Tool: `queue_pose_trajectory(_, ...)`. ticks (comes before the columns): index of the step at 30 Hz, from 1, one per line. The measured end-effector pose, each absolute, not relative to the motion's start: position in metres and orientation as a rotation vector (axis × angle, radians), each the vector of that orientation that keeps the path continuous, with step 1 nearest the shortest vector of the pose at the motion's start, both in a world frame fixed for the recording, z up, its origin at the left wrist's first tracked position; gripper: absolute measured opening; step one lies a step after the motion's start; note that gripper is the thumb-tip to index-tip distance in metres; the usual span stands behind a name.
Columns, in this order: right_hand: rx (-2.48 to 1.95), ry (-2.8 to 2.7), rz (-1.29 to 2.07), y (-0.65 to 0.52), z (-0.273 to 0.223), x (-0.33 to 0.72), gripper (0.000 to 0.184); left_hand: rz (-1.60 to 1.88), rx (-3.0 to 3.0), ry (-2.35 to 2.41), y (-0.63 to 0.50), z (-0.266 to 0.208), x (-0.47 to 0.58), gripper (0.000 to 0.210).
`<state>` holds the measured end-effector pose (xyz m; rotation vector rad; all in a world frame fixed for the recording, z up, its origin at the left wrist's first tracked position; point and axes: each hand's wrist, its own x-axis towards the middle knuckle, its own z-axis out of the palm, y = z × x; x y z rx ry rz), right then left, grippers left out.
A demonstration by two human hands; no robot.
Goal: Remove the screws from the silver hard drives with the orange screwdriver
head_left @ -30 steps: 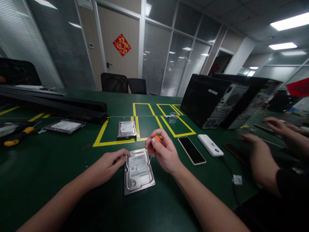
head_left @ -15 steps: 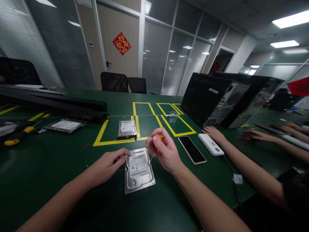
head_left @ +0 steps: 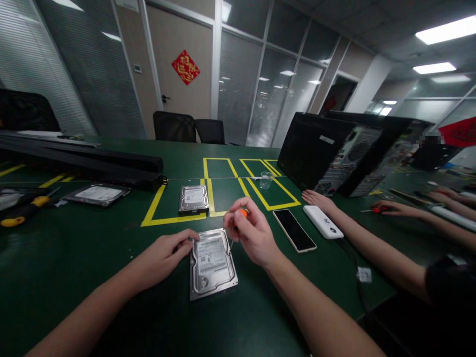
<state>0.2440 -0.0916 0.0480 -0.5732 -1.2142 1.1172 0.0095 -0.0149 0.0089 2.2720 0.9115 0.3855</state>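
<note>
A silver hard drive lies label side up on the green table. My left hand holds its upper left edge, fingertips resting on the corner and the other fingers curled beside it. Closed round the orange handle of a small screwdriver is my right hand, above the drive's right side. The thin shaft points down to the drive's right edge; its tip is too small to make out. Farther back sits a second hard drive, inside yellow tape lines.
Right of my hand are a phone, a white power bank and a co-worker's arm. Computer cases stand behind. A plastic cup is mid-table. Leftward lie another drive, a yellow-black screwdriver and long black bars.
My hands keep nearly the same pose on the drive and screwdriver; the orange handle is slightly tilted differently. The co-worker's near hand has shifted a little left. The view moved slightly.
</note>
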Motion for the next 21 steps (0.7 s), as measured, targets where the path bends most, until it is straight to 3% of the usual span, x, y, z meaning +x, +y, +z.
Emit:
queue_pose_trajectory(4, -0.580, -1.207, 1.103, -0.0914, 0.0505, 0.2451, 0.034, 0.389, 2.270, 0.909, -0.0149, 0.0089, 0.0096, 0.040)
queue_pose_trajectory(9, -0.630, -1.227, 1.071, -0.0917, 0.0501, 0.2458, 0.018, 0.386, 2.269, 0.912, -0.0151, 0.0090, 0.0093, 0.039)
queue_pose_trajectory(13, -0.606, -1.210, 1.085, -0.0920, 0.0486, 0.2446, 0.026, 0.400, 2.290, 0.895, -0.0158, 0.0100, 0.0096, 0.039)
queue_pose_trajectory(16, -0.583, -1.194, 1.107, -0.0927, 0.0506, 0.2441, 0.018, 0.401, 2.287, 0.906, -0.0172, 0.0118, 0.0099, 0.039)
queue_pose_trajectory(19, -0.580, -1.190, 1.099, -0.0936, 0.0534, 0.2446, 0.032, 0.406, 2.278, 0.917, -0.0186, 0.0136, 0.0103, 0.037)
queue_pose_trajectory(21, -0.613, -1.197, 1.086, -0.0943, 0.0541, 0.2450, 0.028, 0.418, 2.278, 0.918, -0.0192, 0.0142, 0.0106, 0.036)
